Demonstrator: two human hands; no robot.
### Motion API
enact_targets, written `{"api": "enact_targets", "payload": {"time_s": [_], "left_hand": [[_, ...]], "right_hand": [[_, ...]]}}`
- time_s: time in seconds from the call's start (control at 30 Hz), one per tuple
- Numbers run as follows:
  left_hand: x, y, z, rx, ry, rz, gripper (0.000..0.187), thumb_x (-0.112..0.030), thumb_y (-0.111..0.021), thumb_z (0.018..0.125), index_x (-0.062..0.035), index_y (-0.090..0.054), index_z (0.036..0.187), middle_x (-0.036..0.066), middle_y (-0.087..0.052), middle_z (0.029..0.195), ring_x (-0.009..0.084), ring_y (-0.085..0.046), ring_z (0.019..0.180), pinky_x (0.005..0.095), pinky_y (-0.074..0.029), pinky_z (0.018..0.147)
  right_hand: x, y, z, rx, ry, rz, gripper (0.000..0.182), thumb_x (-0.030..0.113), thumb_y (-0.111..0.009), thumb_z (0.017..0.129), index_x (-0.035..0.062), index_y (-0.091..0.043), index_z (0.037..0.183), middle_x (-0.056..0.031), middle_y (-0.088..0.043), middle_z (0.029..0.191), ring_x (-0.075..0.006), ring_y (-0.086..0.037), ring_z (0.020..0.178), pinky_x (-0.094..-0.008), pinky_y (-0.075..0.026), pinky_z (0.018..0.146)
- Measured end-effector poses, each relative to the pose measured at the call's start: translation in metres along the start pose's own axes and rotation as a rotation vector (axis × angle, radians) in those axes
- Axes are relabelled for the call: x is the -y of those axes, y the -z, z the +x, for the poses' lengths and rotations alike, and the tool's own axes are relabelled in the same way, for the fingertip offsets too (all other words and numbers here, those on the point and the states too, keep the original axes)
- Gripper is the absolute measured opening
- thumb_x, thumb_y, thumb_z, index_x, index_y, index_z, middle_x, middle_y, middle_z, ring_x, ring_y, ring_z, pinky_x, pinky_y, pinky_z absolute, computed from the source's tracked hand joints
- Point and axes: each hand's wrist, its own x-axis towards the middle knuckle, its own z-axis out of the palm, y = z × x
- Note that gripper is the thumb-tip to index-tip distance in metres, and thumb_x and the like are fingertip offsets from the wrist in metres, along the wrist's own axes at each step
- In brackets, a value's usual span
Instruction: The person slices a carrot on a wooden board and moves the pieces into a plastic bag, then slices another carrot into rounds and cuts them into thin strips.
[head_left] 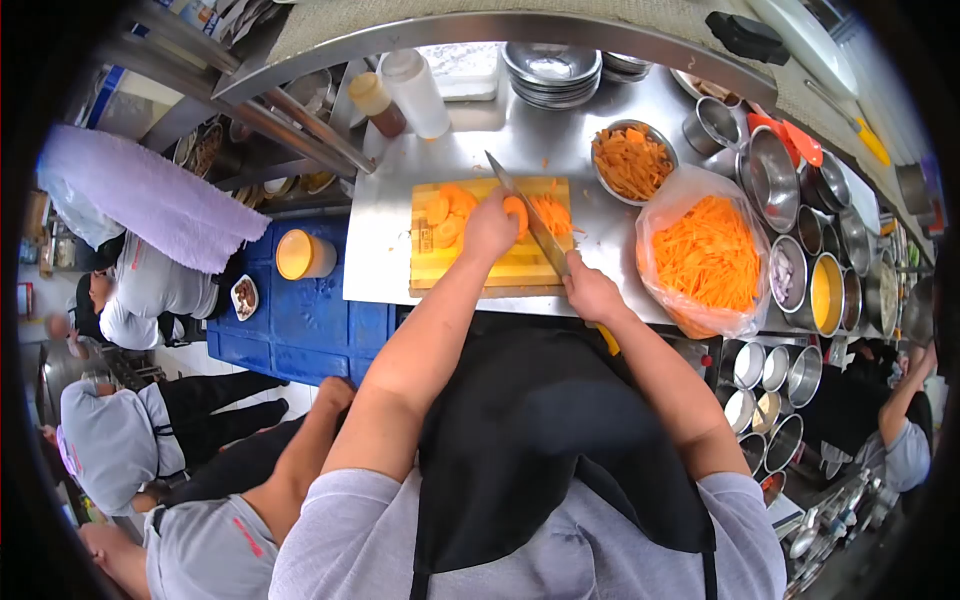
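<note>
My right hand [592,290] grips a large knife [538,225] by its yellow handle, the blade slanting up and left across a yellow wooden cutting board [490,278]. With fingers closed, my left hand [488,228] presses a stack of carrot slices [515,214] against the board, just left of the blade. More round carrot slices [447,215] lie to the left of that hand. On the blade's right side is a small heap of thin carrot strips [551,213]. My left fingertips are partly hidden behind the back of the hand.
Right of the board stand a clear bag of shredded carrot [705,255] and a metal bowl of carrot peelings [633,162]. Bottles [415,95] and stacked metal bowls [552,75] line the back, under a steel shelf edge [500,30]. Co-workers [215,545] are at the left.
</note>
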Motion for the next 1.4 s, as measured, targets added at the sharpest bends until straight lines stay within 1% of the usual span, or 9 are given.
{"api": "enact_targets", "payload": {"time_s": [0.17, 0.23, 0.33, 0.67, 0.87, 1.2, 1.3, 1.37, 1.4], "left_hand": [[0.008, 0.011, 0.012, 0.104, -0.052, 0.282, 0.052, -0.023, -0.071, 0.085, -0.0021, -0.059, 0.131, 0.023, -0.068, 0.114, 0.041, -0.065, 0.111, 0.0468, -0.053, 0.097], [-0.007, 0.025, 0.002, 0.217, -0.114, 0.389, 0.064, -0.025, -0.075, 0.082, -0.0016, -0.053, 0.137, 0.022, -0.059, 0.134, 0.0393, -0.058, 0.122, 0.0468, -0.05, 0.102], [-0.015, 0.025, -0.016, 0.187, -0.165, 0.532, 0.075, -0.026, -0.08, 0.078, -0.0032, -0.048, 0.142, 0.019, -0.052, 0.142, 0.0373, -0.053, 0.128, 0.0491, -0.047, 0.104], [-0.004, 0.013, -0.019, 0.165, -0.184, 0.419, 0.078, -0.027, -0.082, 0.076, -0.0086, -0.046, 0.144, 0.018, -0.054, 0.138, 0.0374, -0.053, 0.128, 0.0543, -0.045, 0.103], [-0.008, 0.026, -0.009, 0.232, -0.166, 0.538, 0.072, -0.026, -0.082, 0.076, -0.0123, -0.049, 0.14, 0.017, -0.066, 0.122, 0.0371, -0.061, 0.119, 0.0545, -0.043, 0.094], [-0.011, 0.021, -0.02, 0.191, -0.096, 0.491, 0.064, -0.03, -0.083, 0.077, -0.0145, -0.054, 0.132, 0.013, -0.068, 0.116, 0.0347, -0.061, 0.117, 0.0567, -0.042, 0.093], [-0.003, 0.027, -0.024, 0.055, -0.223, 0.505, 0.055, -0.029, -0.082, 0.077, -0.013, -0.06, 0.125, 0.011, -0.066, 0.113, 0.034, -0.06, 0.114, 0.0548, -0.045, 0.094], [0.011, 0.024, -0.014, -0.052, -0.528, 0.281, 0.032, -0.021, -0.075, 0.082, -0.0102, -0.068, 0.111, 0.007, -0.066, 0.112, 0.0325, -0.059, 0.108, 0.0479, -0.047, 0.098], [0.012, 0.023, -0.011, -0.051, -0.523, 0.281, 0.032, -0.021, -0.075, 0.082, -0.0102, -0.068, 0.111, 0.007, -0.066, 0.112, 0.0325, -0.059, 0.108, 0.0479, -0.047, 0.098]], "right_hand": [[0.011, 0.002, -0.004, -0.03, -0.016, -0.008, 0.023, 0.02, -0.047, 0.099, 0.0039, -0.043, 0.116, -0.0286, -0.07, 0.105, -0.0481, -0.066, 0.102, -0.0585, -0.049, 0.089], [0.013, 0.004, -0.002, -0.023, -0.014, -0.045, 0.022, 0.018, -0.046, 0.098, 0.0036, -0.044, 0.116, -0.0284, -0.07, 0.105, -0.048, -0.066, 0.102, -0.0583, -0.049, 0.088], [0.016, 0.008, -0.001, -0.018, -0.013, -0.071, 0.023, 0.017, -0.045, 0.098, 0.0036, -0.044, 0.116, -0.0283, -0.07, 0.105, -0.0477, -0.067, 0.102, -0.0579, -0.049, 0.088], [0.021, 0.005, -0.002, -0.055, -0.004, -0.125, 0.028, 0.007, -0.046, 0.092, 0.0025, -0.045, 0.119, -0.029, -0.071, 0.104, -0.0458, -0.069, 0.101, -0.0555, -0.052, 0.086], [0.016, 0.007, 0.001, -0.031, 0.029, -0.144, 0.042, 0.005, -0.051, 0.088, 0.0014, -0.044, 0.129, -0.0277, -0.072, 0.099, -0.0446, -0.07, 0.098, -0.0538, -0.054, 0.085], [0.015, 0.006, 0.008, -0.055, 0.029, -0.159, 0.042, 0.006, -0.053, 0.087, 0.0026, -0.044, 0.128, -0.028, -0.072, 0.096, -0.0439, -0.071, 0.095, -0.0536, -0.054, 0.084], [0.014, 0.007, 0.006, -0.061, 0.038, -0.171, 0.04, 0.006, -0.054, 0.087, 0.0026, -0.044, 0.126, -0.0279, -0.072, 0.096, -0.0442, -0.071, 0.094, -0.0535, -0.054, 0.083], [0.018, 0.015, 0.004, -0.056, 0.044, -0.193, 0.036, 0.007, -0.052, 0.089, 0.0024, -0.045, 0.124, -0.0281, -0.072, 0.094, -0.0446, -0.071, 0.093, -0.0537, -0.054, 0.082], [0.021, 0.02, 0.001, -0.052, 0.046, -0.194, 0.036, 0.007, -0.052, 0.089, 0.0024, -0.045, 0.124, -0.0281, -0.072, 0.094, -0.0446, -0.071, 0.093, -0.0537, -0.054, 0.082]]}}
